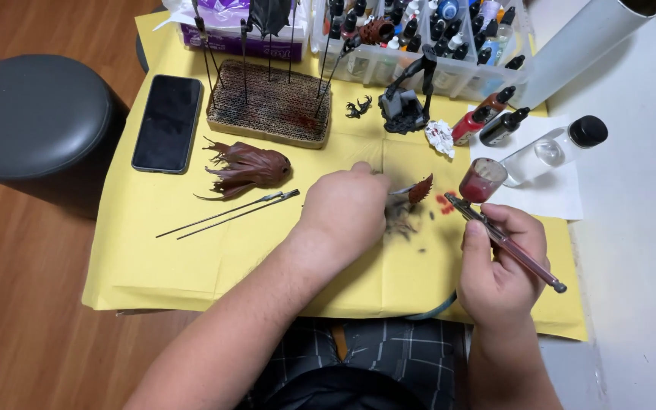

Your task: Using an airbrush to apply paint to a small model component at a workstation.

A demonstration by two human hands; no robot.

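Your right hand (501, 262) is closed around an airbrush (499, 235), fingers wrapped on its slim barrel with the forefinger up on top; its small cup, stained red, sits near the nozzle end, which points left toward a small red feather-shaped part (421, 188). Your left hand (345, 206) is pinched on a thin clip or stick that carries that red part, fingers pressed together, the part held just above the yellow paper sheet (191, 258); red and dark spray marks lie on the paper right beneath it. To the left of your left hand lie two thin metal rods (225, 215), and beyond them a brown spiky model piece (248, 167); a dark phone (167, 121) lies farther left, face up. Behind these stands a corrugated cardboard block (271, 106) with several sticks stuck upright in it. A clear bottle with a black cap (556, 148) lies on a white sheet near the airbrush cup; small dropper bottles (487, 118) lie beside it; a clear bin of paint bottles (427, 38) stands at the back.
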